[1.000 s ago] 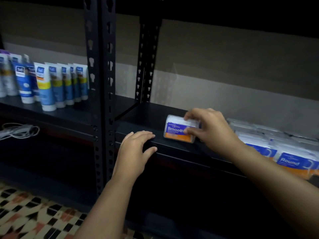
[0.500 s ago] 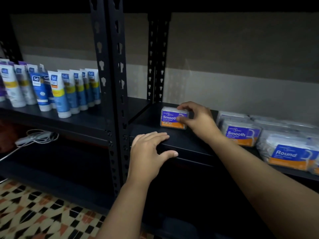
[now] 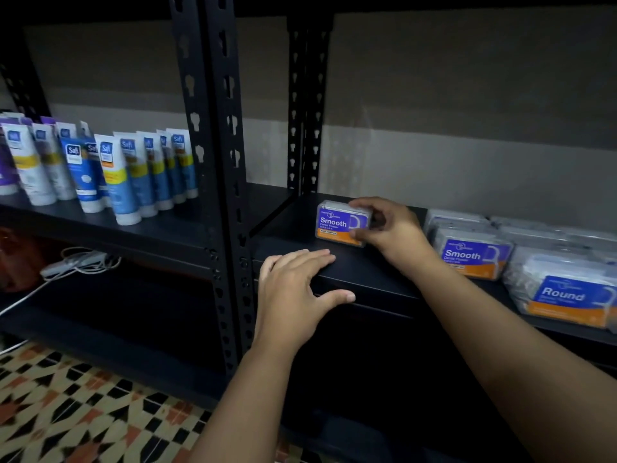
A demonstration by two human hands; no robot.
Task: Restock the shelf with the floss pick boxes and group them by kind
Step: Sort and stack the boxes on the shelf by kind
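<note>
Placing one Smooth box (image 3: 338,225) at the left end of the shelf (image 3: 364,279) — right hand (image 3: 392,230) pinches it, left hand (image 3: 293,289) rests flat, fingers straight. Other Smooth boxes (image 3: 470,253) and Round boxes (image 3: 567,297) sit unsorted to the right — mostly undone.

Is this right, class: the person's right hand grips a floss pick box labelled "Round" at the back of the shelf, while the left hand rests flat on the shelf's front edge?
Not quite. The head view shows the box in the right hand is labelled "Smooth", not "Round". The rest stands: it sits at the back of the shelf, and the left hand rests flat on the front edge.
</note>
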